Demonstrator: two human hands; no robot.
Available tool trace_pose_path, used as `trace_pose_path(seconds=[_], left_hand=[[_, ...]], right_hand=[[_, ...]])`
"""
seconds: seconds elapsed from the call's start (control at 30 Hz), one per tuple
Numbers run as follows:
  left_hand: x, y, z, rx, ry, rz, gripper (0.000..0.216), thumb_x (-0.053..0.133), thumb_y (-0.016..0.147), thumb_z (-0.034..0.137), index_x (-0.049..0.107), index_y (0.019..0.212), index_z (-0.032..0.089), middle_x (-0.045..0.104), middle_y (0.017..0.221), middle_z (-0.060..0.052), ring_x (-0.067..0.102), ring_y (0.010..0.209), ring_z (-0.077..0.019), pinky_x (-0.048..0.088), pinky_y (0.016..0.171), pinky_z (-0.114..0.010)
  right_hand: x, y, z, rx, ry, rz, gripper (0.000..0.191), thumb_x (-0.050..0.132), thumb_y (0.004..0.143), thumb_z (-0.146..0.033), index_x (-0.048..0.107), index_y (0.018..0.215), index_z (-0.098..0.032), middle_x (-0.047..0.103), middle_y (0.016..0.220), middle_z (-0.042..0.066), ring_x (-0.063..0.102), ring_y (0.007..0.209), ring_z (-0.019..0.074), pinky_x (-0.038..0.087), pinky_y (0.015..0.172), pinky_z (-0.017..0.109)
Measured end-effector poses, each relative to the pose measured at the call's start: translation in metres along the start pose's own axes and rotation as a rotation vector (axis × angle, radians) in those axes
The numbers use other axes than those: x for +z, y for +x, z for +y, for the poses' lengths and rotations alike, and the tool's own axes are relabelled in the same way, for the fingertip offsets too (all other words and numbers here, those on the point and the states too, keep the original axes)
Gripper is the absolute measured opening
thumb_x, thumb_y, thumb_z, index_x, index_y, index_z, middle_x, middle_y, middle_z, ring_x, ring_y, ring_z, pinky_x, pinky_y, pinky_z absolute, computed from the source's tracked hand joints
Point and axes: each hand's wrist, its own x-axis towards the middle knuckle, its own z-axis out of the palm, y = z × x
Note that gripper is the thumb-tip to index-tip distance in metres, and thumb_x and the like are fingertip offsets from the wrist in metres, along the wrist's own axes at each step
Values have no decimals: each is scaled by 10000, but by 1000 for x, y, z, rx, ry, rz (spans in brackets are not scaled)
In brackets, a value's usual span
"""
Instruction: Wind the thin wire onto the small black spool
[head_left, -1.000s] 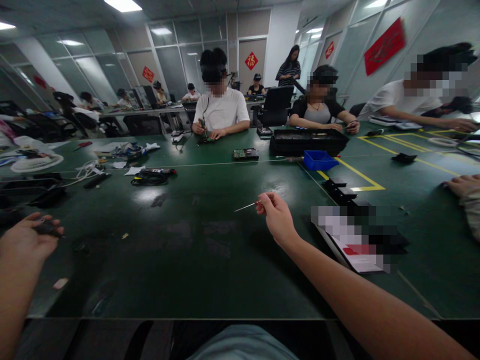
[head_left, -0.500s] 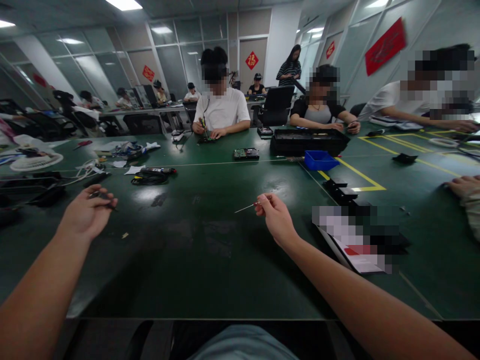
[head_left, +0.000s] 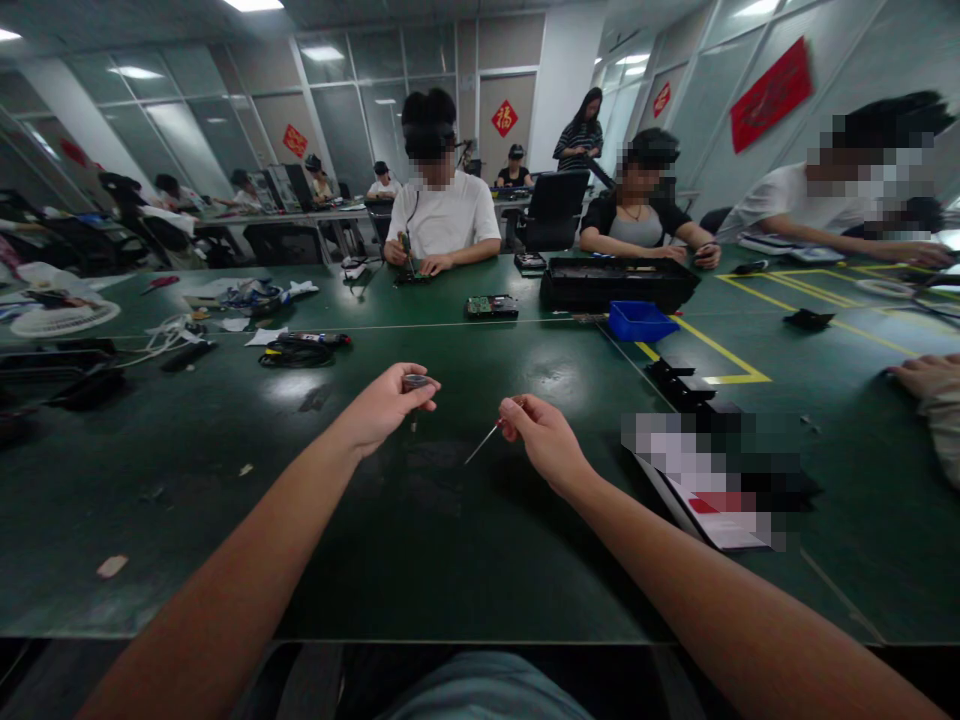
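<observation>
My left hand is closed around a small dark, roundish metallic piece, most of it hidden by the fingers; its exact kind I cannot make out. A tiny pale bit shows just below these fingers, and whether it hangs or lies on the table is unclear. To the right, my right hand pinches a thin screwdriver with a bit of red near the fingertips. Its metal shaft points down and to the left, apart from the piece in my left hand. Both hands are above the green tabletop.
Ahead lie a circuit-board device, a black tray and a blue bin. A corded tool and cables are at left. Black parts and a blurred flat item sit at right. Co-workers sit across the table.
My left hand has moved right, from the left side of the table to near my right hand, with the small piece in it. The screwdriver's tip now points more downward.
</observation>
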Motion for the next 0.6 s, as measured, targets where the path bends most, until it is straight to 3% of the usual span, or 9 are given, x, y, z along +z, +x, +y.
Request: trace_pose_path(seconds=[0.13, 0.23, 0.4, 0.6], left_hand=[[36, 3, -11, 169, 158, -137, 298, 746, 783, 145, 631, 1056, 178, 704, 1091, -81, 663, 960, -197, 502, 909, -369], [49, 2, -26, 256, 308, -151, 296, 744, 784, 164, 673, 1069, 198, 710, 1056, -60, 664, 957, -214, 507, 914, -387], [48, 0, -46, 302, 489, -96, 409, 731, 801, 143, 670, 1197, 227, 696, 1197, -74, 645, 1090, -254, 480, 1003, -429], [46, 2, -51, 396, 609, -95, 343, 696, 861, 207, 682, 1201, 252, 683, 1241, -84, 601, 1185, -282, 379, 1118, -527]], right_hand=[[0, -3, -4, 4, -88, -23, 331, 622, 900, -526, 613, 752, -230, 587, 619, -31, 522, 569, 148, 402, 588, 306], [1, -5, -6, -11, -80, -29, 312, 629, 892, -481, 578, 708, -235, 581, 607, -34, 519, 563, 148, 396, 583, 305], [1, -6, -6, -33, -32, 13, 220, 616, 888, -390, 614, 735, -232, 580, 615, -36, 539, 585, 151, 408, 590, 304], [-1, -4, -10, -74, 112, 147, 166, 622, 879, -367, 659, 813, -219, 647, 687, -4, 595, 624, 159, 478, 650, 329]])
